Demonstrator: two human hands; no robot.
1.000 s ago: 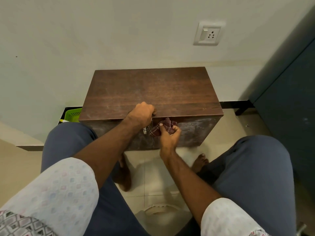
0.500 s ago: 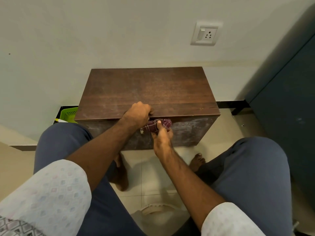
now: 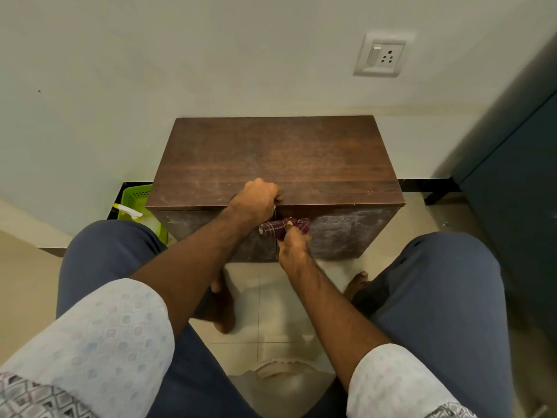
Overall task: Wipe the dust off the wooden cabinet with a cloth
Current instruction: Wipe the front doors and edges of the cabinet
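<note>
A low dark wooden cabinet (image 3: 280,158) stands against the wall, its top streaked with pale dust. My left hand (image 3: 256,200) curls over the front edge of the top, near the middle where the two doors meet. My right hand (image 3: 294,244) presses a bunched maroon checked cloth (image 3: 284,227) against the upper part of the cabinet front, just below my left hand. The front panels look smeared and dusty. A small metal handle beside the cloth is mostly hidden.
A green plastic basket (image 3: 135,196) with a white spray bottle sits on the floor left of the cabinet. A dark blue door or panel (image 3: 518,188) rises on the right. My knees flank the cabinet; bare feet rest on the tiled floor (image 3: 272,300). A wall socket (image 3: 381,57) is above.
My right hand has turned the cloth from a loose bundle held upward to a roll pressed flat on the front, shifting slightly left. My left hand stays on the edge.
</note>
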